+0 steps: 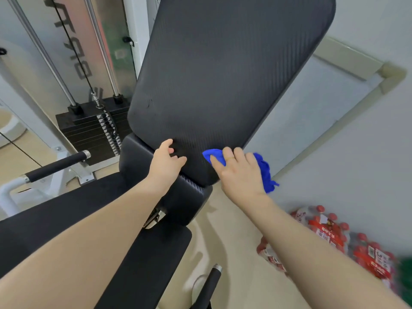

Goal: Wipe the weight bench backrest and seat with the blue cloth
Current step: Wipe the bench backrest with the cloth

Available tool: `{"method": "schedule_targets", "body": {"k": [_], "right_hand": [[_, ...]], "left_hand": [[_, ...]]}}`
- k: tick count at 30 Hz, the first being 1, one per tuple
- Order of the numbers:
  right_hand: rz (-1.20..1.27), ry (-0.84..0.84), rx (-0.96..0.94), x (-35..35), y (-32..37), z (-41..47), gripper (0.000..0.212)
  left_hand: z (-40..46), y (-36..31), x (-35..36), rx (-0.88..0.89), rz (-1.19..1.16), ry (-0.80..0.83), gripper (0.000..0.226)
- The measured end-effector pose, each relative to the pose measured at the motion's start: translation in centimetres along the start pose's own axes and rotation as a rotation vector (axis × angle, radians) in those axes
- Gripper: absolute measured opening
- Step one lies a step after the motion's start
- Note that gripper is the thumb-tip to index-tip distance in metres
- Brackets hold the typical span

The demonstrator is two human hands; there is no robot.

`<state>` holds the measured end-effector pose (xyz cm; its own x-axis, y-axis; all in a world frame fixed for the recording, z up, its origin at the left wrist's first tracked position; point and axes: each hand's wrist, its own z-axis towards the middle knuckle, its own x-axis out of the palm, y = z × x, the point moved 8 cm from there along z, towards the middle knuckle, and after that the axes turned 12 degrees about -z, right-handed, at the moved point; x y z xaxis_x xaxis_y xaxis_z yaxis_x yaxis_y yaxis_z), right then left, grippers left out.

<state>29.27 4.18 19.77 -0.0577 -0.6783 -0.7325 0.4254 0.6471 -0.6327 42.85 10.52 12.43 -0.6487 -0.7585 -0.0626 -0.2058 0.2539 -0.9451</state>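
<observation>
The black ribbed backrest of the weight bench rises steeply in the middle of the view. Its black seat runs toward me at the bottom. My right hand presses the blue cloth against the backrest's lower right corner; the cloth sticks out on both sides of the hand. My left hand rests on the lower edge of the backrest, left of the cloth, fingers curled on the pad with nothing in it.
A black weight stack with guide rods and a cable stands at the left. A padded handle bar juts out at the left. Packs of red-capped bottles lie on the floor at the right. A white wall panel stands behind the bench.
</observation>
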Motion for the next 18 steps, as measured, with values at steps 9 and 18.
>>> {"method": "schedule_targets", "body": {"k": [9,18], "right_hand": [[-0.007,-0.223,0.182,-0.3,-1.9,1.4,0.049],[-0.033,-0.119,0.033,-1.1,-0.8,2.7,0.042]], "left_hand": [[0.7,-0.8,0.8,0.160,0.528,-0.050,0.080],[0.8,-0.4,0.8,0.194,0.644,-0.107,0.075]]}}
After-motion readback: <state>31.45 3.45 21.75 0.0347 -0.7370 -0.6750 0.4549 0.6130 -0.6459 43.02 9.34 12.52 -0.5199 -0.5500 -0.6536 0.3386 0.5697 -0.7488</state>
